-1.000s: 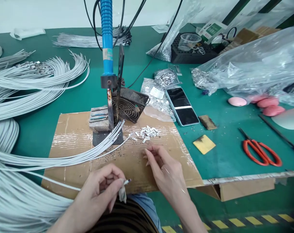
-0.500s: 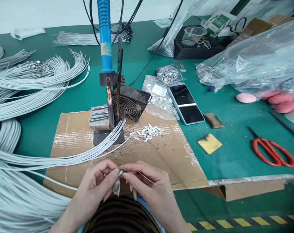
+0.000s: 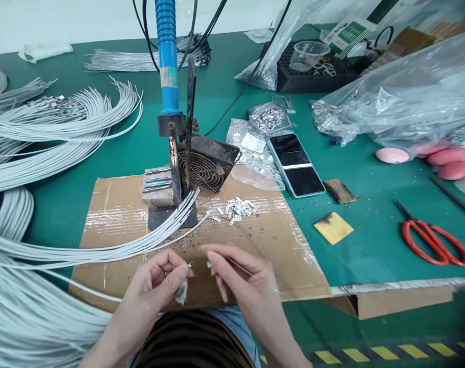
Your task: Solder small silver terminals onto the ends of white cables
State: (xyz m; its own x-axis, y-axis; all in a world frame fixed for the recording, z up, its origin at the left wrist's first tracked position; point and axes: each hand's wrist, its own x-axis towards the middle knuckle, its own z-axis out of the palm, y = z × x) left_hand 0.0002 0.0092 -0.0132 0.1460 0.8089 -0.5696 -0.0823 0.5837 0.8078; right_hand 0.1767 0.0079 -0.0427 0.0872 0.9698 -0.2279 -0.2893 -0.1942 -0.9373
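My left hand (image 3: 155,283) pinches the end of a thin white cable (image 3: 82,287) near the front edge of a cardboard sheet (image 3: 113,214). The cable's dark tip pokes out past my thumb. My right hand (image 3: 240,278) is pinched on a tiny metal clip (image 3: 209,265), a short gap to the right of the cable tip. A thin solder wire (image 3: 255,276) crosses the back of my right hand. Behind my hands lie a small heap of metal clips (image 3: 236,208) and a blue-handled soldering iron (image 3: 167,66) fixed upright on its stand.
White cable bundles (image 3: 56,122) fill the left side. A small fan (image 3: 205,166) stands behind the iron. To the right lie a phone (image 3: 296,164), bags of clips (image 3: 255,148), a yellow sponge (image 3: 334,228), red scissors (image 3: 434,240) and big plastic bags (image 3: 401,97).
A second ago my right hand was picking at the cardboard near the clips. It came to the cable tip in my left hand, and the two hands now sit slightly apart.
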